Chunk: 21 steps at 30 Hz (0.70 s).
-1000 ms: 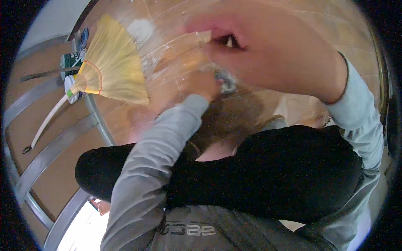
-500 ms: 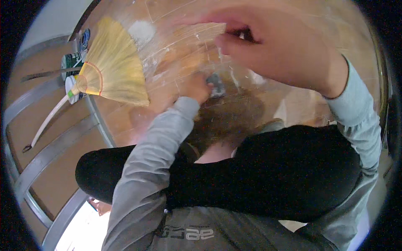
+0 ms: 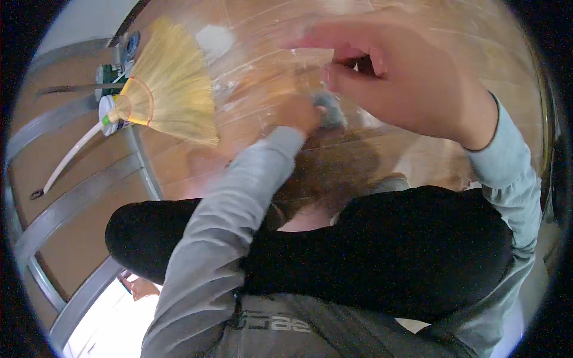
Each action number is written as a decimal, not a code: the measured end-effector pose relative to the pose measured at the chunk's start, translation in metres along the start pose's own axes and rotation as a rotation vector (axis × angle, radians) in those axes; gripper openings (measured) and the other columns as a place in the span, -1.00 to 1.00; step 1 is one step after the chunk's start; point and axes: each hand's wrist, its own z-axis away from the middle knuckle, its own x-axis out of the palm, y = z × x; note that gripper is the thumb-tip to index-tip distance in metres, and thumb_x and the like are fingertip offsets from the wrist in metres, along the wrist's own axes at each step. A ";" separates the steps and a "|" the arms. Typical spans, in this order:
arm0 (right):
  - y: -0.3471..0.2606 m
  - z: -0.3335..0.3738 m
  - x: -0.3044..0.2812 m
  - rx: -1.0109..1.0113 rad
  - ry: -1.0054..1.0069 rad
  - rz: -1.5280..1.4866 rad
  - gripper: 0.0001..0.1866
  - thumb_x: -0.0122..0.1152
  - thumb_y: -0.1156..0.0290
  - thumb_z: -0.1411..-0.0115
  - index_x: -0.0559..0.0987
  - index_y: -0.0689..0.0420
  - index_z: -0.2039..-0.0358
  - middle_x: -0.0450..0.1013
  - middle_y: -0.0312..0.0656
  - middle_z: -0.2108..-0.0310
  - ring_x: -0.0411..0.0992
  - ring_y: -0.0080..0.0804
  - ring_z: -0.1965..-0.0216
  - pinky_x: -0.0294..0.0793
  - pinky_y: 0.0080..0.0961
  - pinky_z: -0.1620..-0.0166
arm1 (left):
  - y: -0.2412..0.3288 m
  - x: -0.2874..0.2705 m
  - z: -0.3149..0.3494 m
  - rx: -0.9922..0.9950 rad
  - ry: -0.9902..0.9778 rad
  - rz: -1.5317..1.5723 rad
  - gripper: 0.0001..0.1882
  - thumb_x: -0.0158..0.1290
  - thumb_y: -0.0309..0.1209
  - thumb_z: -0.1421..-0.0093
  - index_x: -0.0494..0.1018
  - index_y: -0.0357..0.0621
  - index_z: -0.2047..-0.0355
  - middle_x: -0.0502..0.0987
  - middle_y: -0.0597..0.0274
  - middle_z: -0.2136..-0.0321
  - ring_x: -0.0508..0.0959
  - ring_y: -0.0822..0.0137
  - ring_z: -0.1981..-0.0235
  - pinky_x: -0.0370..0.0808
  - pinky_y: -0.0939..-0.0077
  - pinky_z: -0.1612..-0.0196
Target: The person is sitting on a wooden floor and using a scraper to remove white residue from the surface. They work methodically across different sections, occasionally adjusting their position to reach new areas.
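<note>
My left hand (image 3: 298, 113) is down on the wood-look floor (image 3: 412, 146), its fingers closed on a grey scrubbing pad (image 3: 329, 112). The pad is blurred, pressed against the floor. My right hand (image 3: 412, 77) is raised close to the camera, its fingers curled toward the thumb. A tan patch shows between the fingertips; I cannot tell whether it is something held or the floor behind. White smears and a pale powdery patch (image 3: 215, 40) mark the floor around my hands.
A yellow straw broom (image 3: 176, 86) with a white handle leans at the left over a grey metal frame (image 3: 77, 209). A green can (image 3: 107, 77) and a white lid (image 3: 108, 113) are beside it. Another person's hand (image 3: 142, 289) shows at lower left.
My left hand has shifted right with the grey pad across the floor. My right hand has dropped slightly and moved a little right. The view has shifted slightly.
</note>
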 end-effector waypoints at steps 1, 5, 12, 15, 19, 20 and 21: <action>0.001 -0.004 0.005 -0.002 -0.008 -0.053 -0.54 0.16 0.56 -0.21 0.55 0.06 -0.15 0.54 -0.27 0.38 0.40 -0.60 0.42 0.40 -0.61 0.33 | 0.004 0.014 0.003 0.087 0.083 0.021 -0.51 0.15 -0.03 -0.21 0.56 -0.17 0.06 0.59 -0.14 0.09 0.58 -0.13 0.04 0.50 -0.01 -0.02; -0.010 -0.003 -0.004 0.037 -0.022 -0.003 -0.52 0.14 0.59 -0.22 0.53 0.04 -0.18 0.51 -0.28 0.44 0.40 -0.60 0.42 0.39 -0.65 0.31 | 0.000 -0.029 0.029 0.280 0.002 0.005 -0.53 0.08 0.03 -0.22 0.60 -0.05 0.07 0.64 -0.05 0.18 0.61 -0.12 0.10 0.53 -0.01 0.04; 0.007 -0.005 0.012 0.101 -0.117 0.095 -0.51 0.13 0.59 -0.24 0.53 0.00 -0.19 0.49 -0.26 0.50 0.43 -0.60 0.41 0.40 -0.61 0.29 | -0.184 -0.107 0.045 0.076 0.082 -0.041 -0.51 0.14 0.15 -0.16 0.62 0.07 0.12 0.65 -0.01 0.29 0.63 -0.08 0.23 0.54 0.10 0.12; 0.004 -0.013 0.015 0.081 -0.154 0.111 -0.52 0.15 0.57 -0.24 0.53 0.01 -0.18 0.49 -0.23 0.50 0.44 -0.59 0.41 0.41 -0.58 0.30 | -0.203 -0.118 0.062 -0.160 -0.067 -0.166 -0.49 0.15 0.18 -0.14 0.62 0.08 0.15 0.65 -0.02 0.30 0.63 -0.08 0.24 0.53 0.09 0.13; -0.001 -0.017 0.017 0.095 -0.188 0.126 -0.54 0.16 0.56 -0.25 0.53 0.04 -0.18 0.50 -0.20 0.50 0.45 -0.57 0.43 0.42 -0.55 0.31 | -0.209 -0.081 0.069 -0.067 0.026 -0.075 -0.45 0.17 0.18 -0.12 0.62 -0.02 0.16 0.65 -0.04 0.30 0.62 -0.07 0.21 0.53 0.08 0.13; -0.002 -0.018 0.017 0.105 -0.195 0.134 -0.54 0.15 0.56 -0.25 0.53 0.04 -0.18 0.50 -0.19 0.50 0.45 -0.56 0.44 0.42 -0.55 0.32 | -0.207 -0.077 0.061 -0.037 0.007 -0.055 -0.45 0.17 0.18 -0.12 0.61 -0.02 0.15 0.64 -0.04 0.29 0.62 -0.08 0.20 0.53 0.08 0.12; -0.002 -0.017 0.018 0.116 -0.204 0.130 -0.54 0.15 0.56 -0.25 0.53 0.04 -0.18 0.50 -0.19 0.50 0.45 -0.56 0.43 0.42 -0.55 0.31 | -0.209 -0.067 0.055 -0.014 -0.013 -0.031 -0.44 0.17 0.18 -0.12 0.61 -0.03 0.15 0.64 -0.05 0.28 0.62 -0.08 0.19 0.53 0.09 0.11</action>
